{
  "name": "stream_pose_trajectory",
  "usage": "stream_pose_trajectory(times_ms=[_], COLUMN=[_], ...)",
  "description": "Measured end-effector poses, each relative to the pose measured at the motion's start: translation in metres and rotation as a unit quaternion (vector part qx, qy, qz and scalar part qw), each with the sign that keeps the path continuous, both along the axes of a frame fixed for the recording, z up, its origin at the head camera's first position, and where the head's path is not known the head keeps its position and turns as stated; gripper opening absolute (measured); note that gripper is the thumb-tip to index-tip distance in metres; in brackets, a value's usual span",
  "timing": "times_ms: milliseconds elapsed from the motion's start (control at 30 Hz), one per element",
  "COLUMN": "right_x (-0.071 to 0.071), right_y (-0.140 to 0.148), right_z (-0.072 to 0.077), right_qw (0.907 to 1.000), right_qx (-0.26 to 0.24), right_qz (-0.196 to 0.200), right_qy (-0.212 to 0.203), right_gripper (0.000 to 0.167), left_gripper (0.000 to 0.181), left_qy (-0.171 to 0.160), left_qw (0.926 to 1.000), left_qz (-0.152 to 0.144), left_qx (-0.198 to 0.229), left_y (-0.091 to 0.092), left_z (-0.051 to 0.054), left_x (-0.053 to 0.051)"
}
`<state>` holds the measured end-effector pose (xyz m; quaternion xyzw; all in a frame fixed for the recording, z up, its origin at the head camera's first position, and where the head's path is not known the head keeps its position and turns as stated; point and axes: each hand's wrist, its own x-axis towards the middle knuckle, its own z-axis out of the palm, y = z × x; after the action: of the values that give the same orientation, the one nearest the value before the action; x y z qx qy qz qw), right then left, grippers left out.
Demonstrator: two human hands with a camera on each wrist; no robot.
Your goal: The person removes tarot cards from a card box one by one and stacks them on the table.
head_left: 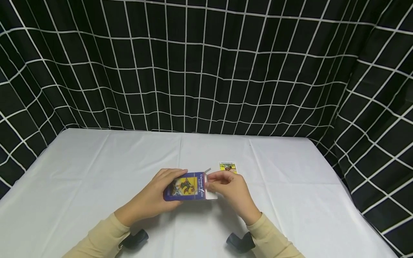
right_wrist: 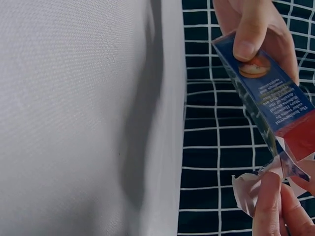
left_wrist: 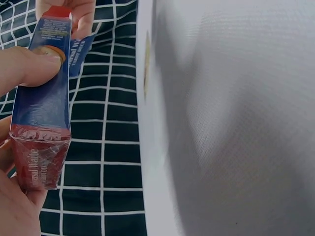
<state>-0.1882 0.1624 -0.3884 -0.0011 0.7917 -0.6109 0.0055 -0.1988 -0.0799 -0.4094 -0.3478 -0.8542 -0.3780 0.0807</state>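
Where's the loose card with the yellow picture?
In the head view, the card lies on the white tablecloth, right of centre, just beyond the right hand.

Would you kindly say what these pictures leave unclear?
Head view: lower part of the card, hidden by the right grip.
Head view: contents of the tarot box, hidden by its walls.
Head view: left sleeve, cut off by the bottom edge.
Right wrist view: part of the right grip, cut off by the bottom edge.

A blue tarot box [head_left: 184, 186], pictured front showing, is held aloft, one end open.
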Motion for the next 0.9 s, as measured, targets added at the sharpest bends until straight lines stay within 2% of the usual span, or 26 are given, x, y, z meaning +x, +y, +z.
stream_pose_trajectory(times_ms=[267,400,500,667,900], right_x=[-0.004,-0.005,-0.006,-0.006,-0.006], right_y=[0.008,0.013,0.016,0.021,0.024], right_z=[0.004,0.006,0.008,0.013,0.014], right_qw=[0.9999,0.9997,0.9997,0.9998,0.9998], right_qx=[-0.006,0.007,0.017,0.000,-0.007], right_qz=[0.014,0.022,0.020,0.018,0.018], right_qy=[-0.009,-0.005,0.002,0.008,-0.001], right_gripper=[0.034,0.039,0.038,0.038,0.035], left_gripper=[0.078,0.078,0.079,0.079,0.078], left_qy=[0.002,0.003,0.007,0.013,0.014], left_qw=[1.0000,1.0000,0.9999,0.9998,0.9998], left_qz=[0.005,0.007,0.009,0.013,0.011], left_qx=[-0.002,-0.003,-0.002,0.001,0.006], left_y=[0.001,0.000,-0.001,0.000,0.000], left_z=[0.002,0.001,0.001,0.001,0.000], left_x=[-0.001,-0.002,-0.002,-0.004,-0.002])
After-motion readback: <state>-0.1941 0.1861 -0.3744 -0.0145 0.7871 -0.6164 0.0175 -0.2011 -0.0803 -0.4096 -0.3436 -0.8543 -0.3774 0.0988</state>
